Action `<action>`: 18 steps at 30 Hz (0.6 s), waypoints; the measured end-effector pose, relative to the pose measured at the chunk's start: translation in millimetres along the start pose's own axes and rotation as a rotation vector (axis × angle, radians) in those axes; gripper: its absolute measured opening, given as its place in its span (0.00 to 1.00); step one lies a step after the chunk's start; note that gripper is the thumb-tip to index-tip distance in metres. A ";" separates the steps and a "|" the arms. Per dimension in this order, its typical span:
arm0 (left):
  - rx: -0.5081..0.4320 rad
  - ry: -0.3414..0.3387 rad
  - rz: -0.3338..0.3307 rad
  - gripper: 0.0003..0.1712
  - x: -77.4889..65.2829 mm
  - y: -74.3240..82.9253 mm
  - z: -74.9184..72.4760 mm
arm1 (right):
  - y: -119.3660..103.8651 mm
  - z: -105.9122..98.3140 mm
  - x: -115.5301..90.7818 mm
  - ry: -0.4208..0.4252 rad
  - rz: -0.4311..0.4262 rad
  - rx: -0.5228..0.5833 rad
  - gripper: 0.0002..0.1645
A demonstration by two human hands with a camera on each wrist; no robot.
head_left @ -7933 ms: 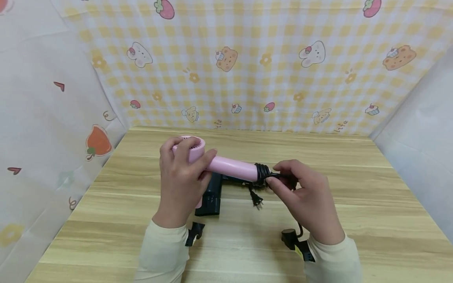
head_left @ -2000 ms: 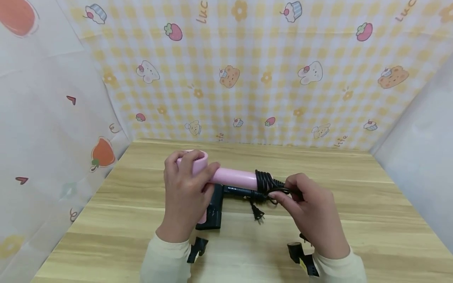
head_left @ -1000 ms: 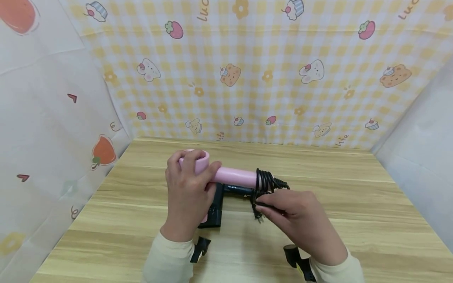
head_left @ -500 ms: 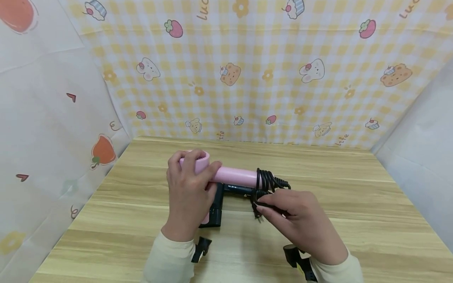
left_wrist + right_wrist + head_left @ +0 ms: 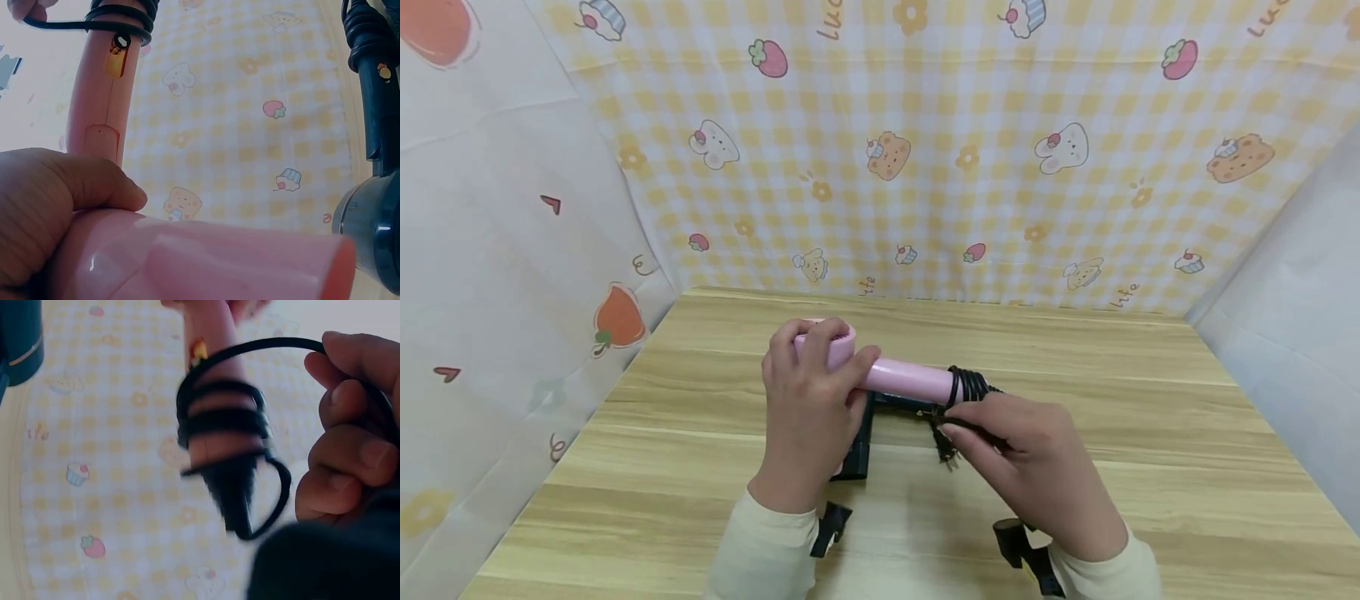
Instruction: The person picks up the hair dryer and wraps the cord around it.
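Observation:
My left hand (image 5: 808, 400) grips the head of a pink hair dryer (image 5: 913, 379), held above the table with its handle pointing right. Black cord (image 5: 972, 385) is wound in several turns around the handle's end. My right hand (image 5: 1033, 462) pinches the loose stretch of that cord (image 5: 269, 342), drawn taut off the coils in the right wrist view. Behind and beneath lies a dark hair dryer (image 5: 857, 462), partly hidden by the pink one and my left hand. Its own cord (image 5: 365, 37) is coiled round its handle, and a two-pin plug (image 5: 946, 450) lies beside it.
The wooden table (image 5: 1187, 417) stretches around both hands. A checked yellow cloth (image 5: 962, 100) hangs along its back edge, with pale cloth (image 5: 512, 250) on the left side. A small black wrist camera (image 5: 830, 529) sits at the left cuff.
Since the earliest frame, the cord has gained turns around the pink handle. My right hand has swung down and left to the near side with the cord; the pink hair dryer has shifted slightly right.

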State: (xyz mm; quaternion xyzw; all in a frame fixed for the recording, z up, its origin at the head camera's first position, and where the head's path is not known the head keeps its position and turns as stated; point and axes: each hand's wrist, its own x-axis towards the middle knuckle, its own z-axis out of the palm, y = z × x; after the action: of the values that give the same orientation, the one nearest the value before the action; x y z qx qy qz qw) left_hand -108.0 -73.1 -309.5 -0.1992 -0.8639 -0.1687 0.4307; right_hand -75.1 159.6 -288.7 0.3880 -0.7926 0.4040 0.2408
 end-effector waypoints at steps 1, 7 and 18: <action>-0.003 0.006 -0.004 0.17 0.0 -0.6 0.2 | 0.0 -2.8 -0.9 0.004 0.014 0.001 0.08; -0.017 0.027 -0.054 0.17 -0.8 -5.8 0.9 | 2.9 -15.0 -5.5 0.033 0.036 0.002 0.18; -0.080 0.036 -0.078 0.20 -1.8 -12.8 1.1 | 6.0 -24.7 -10.9 0.019 0.116 -0.043 0.20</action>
State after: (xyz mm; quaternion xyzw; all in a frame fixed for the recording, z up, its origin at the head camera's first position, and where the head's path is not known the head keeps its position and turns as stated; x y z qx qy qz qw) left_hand -114.0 -84.0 -313.1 -0.1797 -0.8557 -0.2233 0.4309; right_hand -71.9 186.9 -285.2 0.3324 -0.8200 0.4037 0.2326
